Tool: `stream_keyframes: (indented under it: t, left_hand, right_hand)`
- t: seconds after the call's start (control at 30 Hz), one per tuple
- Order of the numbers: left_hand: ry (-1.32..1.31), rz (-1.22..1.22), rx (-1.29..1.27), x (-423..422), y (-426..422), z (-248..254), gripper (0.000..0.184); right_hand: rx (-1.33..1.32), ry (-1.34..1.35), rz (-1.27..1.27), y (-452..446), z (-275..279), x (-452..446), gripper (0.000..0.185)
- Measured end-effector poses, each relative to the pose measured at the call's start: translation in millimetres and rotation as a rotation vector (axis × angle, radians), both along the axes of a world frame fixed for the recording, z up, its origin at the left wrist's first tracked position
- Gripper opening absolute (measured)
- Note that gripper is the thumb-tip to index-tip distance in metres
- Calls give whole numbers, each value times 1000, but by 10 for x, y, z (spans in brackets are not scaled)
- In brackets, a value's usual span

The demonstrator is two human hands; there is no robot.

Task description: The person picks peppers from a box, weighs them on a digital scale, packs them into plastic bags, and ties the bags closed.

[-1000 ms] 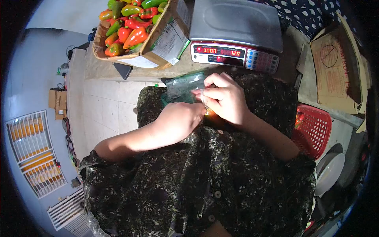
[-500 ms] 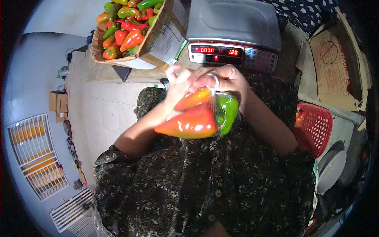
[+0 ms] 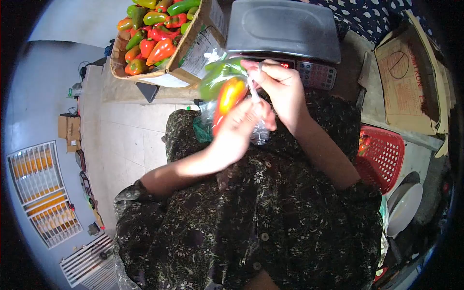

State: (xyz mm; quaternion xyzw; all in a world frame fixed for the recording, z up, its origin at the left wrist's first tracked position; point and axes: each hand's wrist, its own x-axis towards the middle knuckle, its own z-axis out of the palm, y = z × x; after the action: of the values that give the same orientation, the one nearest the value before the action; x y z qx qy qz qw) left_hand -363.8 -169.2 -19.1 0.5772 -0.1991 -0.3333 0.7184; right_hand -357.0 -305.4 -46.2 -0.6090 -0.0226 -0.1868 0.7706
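Note:
A clear plastic bag of peppers (image 3: 231, 95), with green, orange and red ones inside, hangs tilted in front of my chest and is blurred by motion. My left hand (image 3: 237, 128) is closed around the bag's gathered plastic, below and beside the peppers. Above it, my right hand (image 3: 281, 87) pinches the twisted neck of the bag between thumb and fingers. Loose clear plastic sticks out under my left fingers. Behind the hands is a scale (image 3: 285, 31), its red display partly hidden by my right hand.
A cardboard box of peppers (image 3: 181, 75) stands at the upper left, beside a dark flat object (image 3: 147, 91). On the right are an open cardboard box (image 3: 403, 87), a red perforated basket (image 3: 389, 159) and a white round dish (image 3: 405, 210). Green plastic (image 3: 202, 130) lies near my lap.
The bagged peppers have swung from below my hands to their upper left. My left hand has moved down below my right, which has stayed at the bag's neck.

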Motion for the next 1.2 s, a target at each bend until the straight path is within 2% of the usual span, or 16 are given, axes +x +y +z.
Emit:
stream_keyframes:
  t: [0.07, 0.1, 0.2, 0.27, 0.3, 0.37, 0.5, 0.63, 0.77, 0.8, 0.87, 0.93, 1.03, 1.07, 1.17, 1.2]
  left_hand:
    - [-532, -73, 237, -13, 46, 19, 24]
    - [-1065, -7, 307, 39, 97, -7, 21]
    - [22, -180, 45, 412, 368, -309, 15]
    - [-921, -320, 233, 713, 358, -309, 19]
    - [-1490, -274, 248, 836, 306, -217, 20]
    - [-1197, -302, 361, 875, 261, -90, 19]
    - [-1389, -407, 607, 1061, 309, 315, 15]
    - [-1343, -563, 745, 1047, 290, 414, 20]
    - [179, -250, 394, 631, 201, 220, 29]
    - [356, -161, 294, 499, 156, 210, 28]
    - [222, -17, 92, 181, 38, 107, 29]
    - [-238, 86, 30, -25, -79, -136, 27]
    - [-992, -4, 423, 28, 53, -175, 21]
    - [-1331, 8, 606, 139, 52, -179, 24]
    - [-1584, -159, 738, 693, 325, -358, 22]
    - [-1615, -105, 481, 887, 296, -442, 19]
  right_hand:
    - [528, 241, 424, -21, 157, -178, 24]
    - [471, 206, 435, -19, 76, -167, 27]
    - [431, 72, 459, -22, -11, -170, 33]
    - [285, -273, 750, -151, -87, -28, 30]
    - [242, -171, 711, -179, -18, -46, 26]
    - [69, -149, 601, -253, -32, -27, 20]
    - [-161, -32, 434, -383, -66, 15, 17]
    - [-690, -57, 208, -387, -39, 45, 14]
    - [-606, 181, 2, -234, 34, -9, 15]
    - [-513, 111, -41, -200, -10, 10, 15]
    - [-322, -27, -120, -103, -135, 52, 16]
    - [391, 271, 94, 2, 68, -28, 23]
    - [696, -37, 486, -13, 35, -61, 24]
    - [487, -182, 494, -95, 90, -91, 26]
    - [246, -70, 592, -247, 84, -109, 23]
    - [129, -58, 557, -274, 121, -123, 21]
